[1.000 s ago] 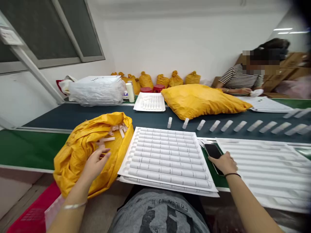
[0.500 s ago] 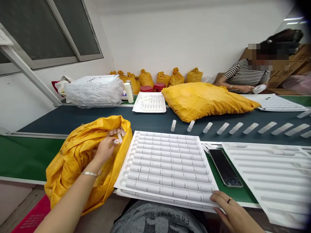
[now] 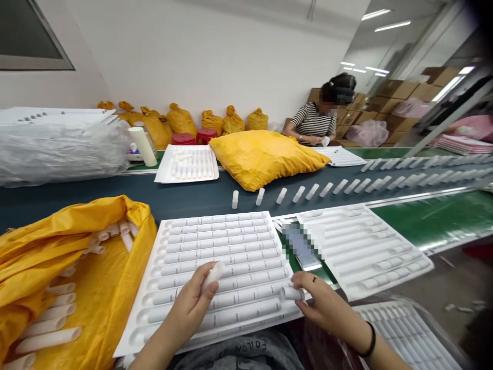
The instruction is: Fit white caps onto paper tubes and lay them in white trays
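the left hand (image 3: 192, 297) pinches a white tube (image 3: 213, 277) between thumb and fingers, above the middle of the tray (image 3: 137, 317). the right hand (image 3: 321, 302) grips a short tube (image 3: 291, 294) by its end with thumb and fingertips, at the tray's near right edge. rows of white tubes marked with small dark print lie side by side across the tray.

just left of the tray, and close against it, is an open sack (image 3: 96, 298), yellow, with loose tubes inside. just right of the tray lies a phone (image 3: 306, 257), partly blurred out, and past it a second tray (image 3: 341, 262) with tubes in some of its grooves.

beyond the tray runs a dark belt (image 3: 192, 200) with a line of standing tubes (image 3: 298, 194) that stretches off to the right. farther beyond the tray are a full sack (image 3: 269, 156), a small tray (image 3: 164, 172) to its left, and a co-worker (image 3: 314, 123) in stripes, at the right, hands on something white.
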`<state>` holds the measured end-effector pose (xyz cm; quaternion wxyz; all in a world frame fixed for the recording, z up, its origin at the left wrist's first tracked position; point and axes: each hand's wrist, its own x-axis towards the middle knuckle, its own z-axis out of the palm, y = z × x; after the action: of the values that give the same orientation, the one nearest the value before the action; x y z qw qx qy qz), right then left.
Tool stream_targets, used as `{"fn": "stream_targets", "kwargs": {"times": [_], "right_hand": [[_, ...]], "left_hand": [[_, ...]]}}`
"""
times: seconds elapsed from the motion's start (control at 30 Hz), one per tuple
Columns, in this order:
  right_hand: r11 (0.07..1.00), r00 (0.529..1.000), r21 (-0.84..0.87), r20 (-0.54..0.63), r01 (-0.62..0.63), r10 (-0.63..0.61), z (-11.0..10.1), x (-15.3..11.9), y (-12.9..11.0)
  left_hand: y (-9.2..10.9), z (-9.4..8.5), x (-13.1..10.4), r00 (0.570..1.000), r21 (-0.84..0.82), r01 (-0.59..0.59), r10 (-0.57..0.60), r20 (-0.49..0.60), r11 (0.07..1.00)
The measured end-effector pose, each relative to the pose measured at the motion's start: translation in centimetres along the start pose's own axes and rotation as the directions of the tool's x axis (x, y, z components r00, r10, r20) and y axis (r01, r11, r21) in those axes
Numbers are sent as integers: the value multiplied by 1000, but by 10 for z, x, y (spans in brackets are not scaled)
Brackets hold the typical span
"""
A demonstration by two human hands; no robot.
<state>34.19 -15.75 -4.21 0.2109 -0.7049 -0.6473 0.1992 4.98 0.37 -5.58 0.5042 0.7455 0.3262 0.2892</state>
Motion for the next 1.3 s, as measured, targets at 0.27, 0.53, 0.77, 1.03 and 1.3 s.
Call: {"fn": "stream_targets", "kwargs": {"times": [0.27,0.53,0.77,1.03,1.3], "right_hand": [[889,931,310,-251,336,-264,7,44,-48],[872,883,148,-137,466,-449,-12,71,-65],[890,939,301,-143,342,-312,3,81,-63],[730,993,678,118,-87,9,18,92,-67],[857,989,508,66,82,-134,18,99,-71]], "left_hand": [[18,15,29,937,217,-289,229,264,932],[40,-1,42,900,352,-351,208,384,867],[34,-7,44,876,460,-470,337,344,753],[23,-9,42,811,621,-575,474,344,532],[16,-9,43,853,589,-522,378,360,617]]}}
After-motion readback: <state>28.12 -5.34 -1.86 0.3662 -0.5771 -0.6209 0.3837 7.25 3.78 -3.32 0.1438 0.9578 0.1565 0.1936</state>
